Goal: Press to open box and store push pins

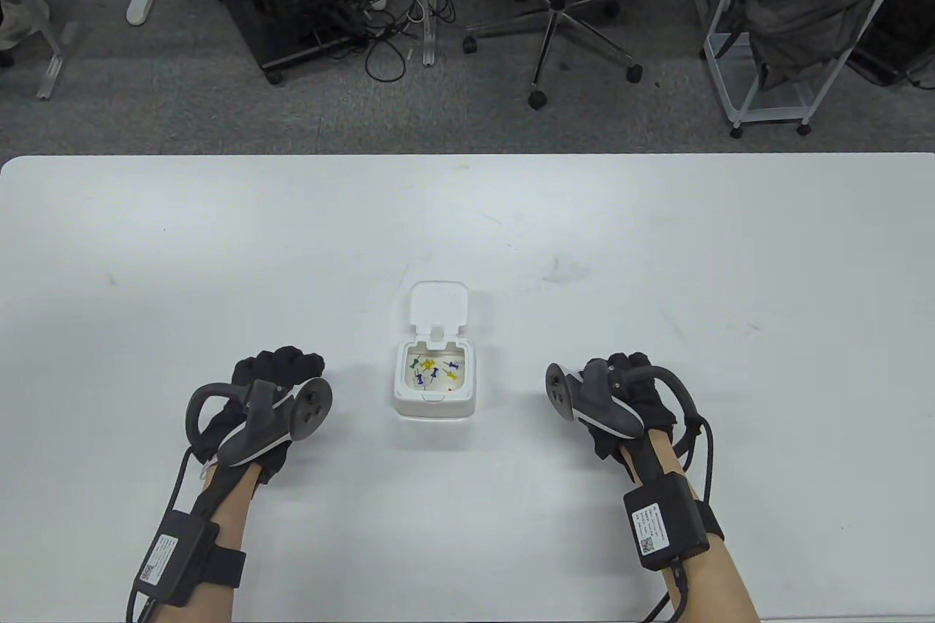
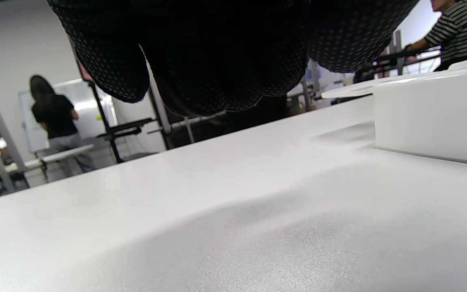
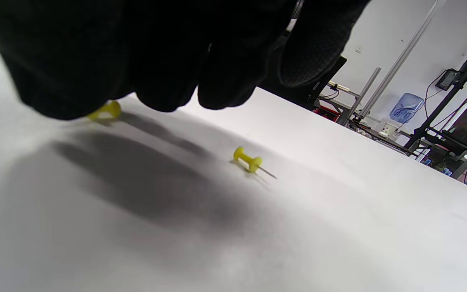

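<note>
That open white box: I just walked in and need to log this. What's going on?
The box sits mid-table with its lid flipped up and coloured push pins inside. The left hand rests beside it. In the right wrist view, two yellow pins lie on the table under the right hand.

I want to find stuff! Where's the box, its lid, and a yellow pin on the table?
box (image 1: 435,410): table view, front wall.
lid (image 1: 438,302): table view, middle of the raised flap.
yellow pin (image 3: 248,160): right wrist view, plastic head.
</note>
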`<state>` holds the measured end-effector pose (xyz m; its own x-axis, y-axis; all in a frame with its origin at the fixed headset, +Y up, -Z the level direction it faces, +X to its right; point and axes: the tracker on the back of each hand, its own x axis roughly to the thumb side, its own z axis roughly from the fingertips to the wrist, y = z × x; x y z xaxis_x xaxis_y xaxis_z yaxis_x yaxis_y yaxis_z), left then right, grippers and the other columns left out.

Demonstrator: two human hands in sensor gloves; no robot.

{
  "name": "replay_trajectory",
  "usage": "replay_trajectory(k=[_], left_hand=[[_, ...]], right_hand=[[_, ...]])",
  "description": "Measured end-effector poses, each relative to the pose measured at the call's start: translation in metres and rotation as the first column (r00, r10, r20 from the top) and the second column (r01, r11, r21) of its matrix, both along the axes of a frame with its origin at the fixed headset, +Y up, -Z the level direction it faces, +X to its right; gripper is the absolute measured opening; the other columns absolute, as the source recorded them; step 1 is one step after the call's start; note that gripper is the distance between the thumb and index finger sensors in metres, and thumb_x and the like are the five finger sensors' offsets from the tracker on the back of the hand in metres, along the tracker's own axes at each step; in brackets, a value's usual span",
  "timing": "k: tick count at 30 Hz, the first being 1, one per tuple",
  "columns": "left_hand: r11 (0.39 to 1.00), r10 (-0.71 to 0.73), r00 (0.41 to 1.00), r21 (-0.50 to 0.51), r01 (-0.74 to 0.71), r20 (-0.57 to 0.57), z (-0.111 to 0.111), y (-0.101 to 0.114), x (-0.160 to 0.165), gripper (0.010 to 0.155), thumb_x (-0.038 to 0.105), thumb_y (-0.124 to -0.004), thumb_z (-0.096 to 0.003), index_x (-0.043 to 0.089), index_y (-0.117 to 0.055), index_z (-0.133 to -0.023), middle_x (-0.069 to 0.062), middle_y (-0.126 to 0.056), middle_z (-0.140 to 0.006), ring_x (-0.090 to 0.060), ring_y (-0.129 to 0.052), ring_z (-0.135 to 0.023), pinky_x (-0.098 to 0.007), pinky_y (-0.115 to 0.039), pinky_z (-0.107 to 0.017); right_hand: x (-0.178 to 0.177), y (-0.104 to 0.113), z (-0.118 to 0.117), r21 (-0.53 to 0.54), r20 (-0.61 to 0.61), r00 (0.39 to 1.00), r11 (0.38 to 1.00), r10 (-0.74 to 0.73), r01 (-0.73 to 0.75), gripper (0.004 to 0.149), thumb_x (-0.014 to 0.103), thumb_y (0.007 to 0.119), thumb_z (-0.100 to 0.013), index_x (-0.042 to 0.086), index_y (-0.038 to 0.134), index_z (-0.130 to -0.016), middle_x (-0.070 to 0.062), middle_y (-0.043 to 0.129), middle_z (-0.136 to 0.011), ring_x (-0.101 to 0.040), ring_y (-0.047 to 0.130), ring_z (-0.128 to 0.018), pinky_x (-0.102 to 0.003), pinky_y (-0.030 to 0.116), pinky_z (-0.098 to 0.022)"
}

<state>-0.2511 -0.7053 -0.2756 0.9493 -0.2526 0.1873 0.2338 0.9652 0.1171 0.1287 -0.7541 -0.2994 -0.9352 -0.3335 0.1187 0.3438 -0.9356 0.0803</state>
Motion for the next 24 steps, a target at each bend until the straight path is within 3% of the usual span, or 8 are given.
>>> replay_trajectory(k=[11,24], left_hand=[[1.0,-0.001,1.0,0.003,0.001,0.0,0.0,0.0,0.0,0.05,0.052,-0.07,-0.0501,0.035,-0.074,-0.097,0.007,-0.084,-0.101,-0.019,-0.095,-0.083,-0.048,-0.078,-0.074],[1.0,0.002,1.0,0.005,-0.002,0.0,-0.001,0.0,-0.001,0.051,0.052,-0.07,-0.0502,0.035,-0.074,-0.098,0.007,-0.084,-0.101,-0.019,-0.094,-0.083,-0.048,-0.078,-0.074]], right_hand=[[-0.005,-0.006,0.001,0.048,-0.024,1.0,0.999,0.011,-0.01,0.041,0.048,0.084,-0.03,0.042,0.08,-0.07,0.016,0.094,-0.075,-0.015,0.096,-0.071,-0.05,0.073,-0.072],[-0.012,-0.006,0.001,0.03,-0.038,0.998,0.999,0.04,-0.039,0.043,0.049,0.08,-0.032,0.036,0.079,-0.072,0.012,0.094,-0.074,-0.02,0.095,-0.068,-0.053,0.071,-0.072]])
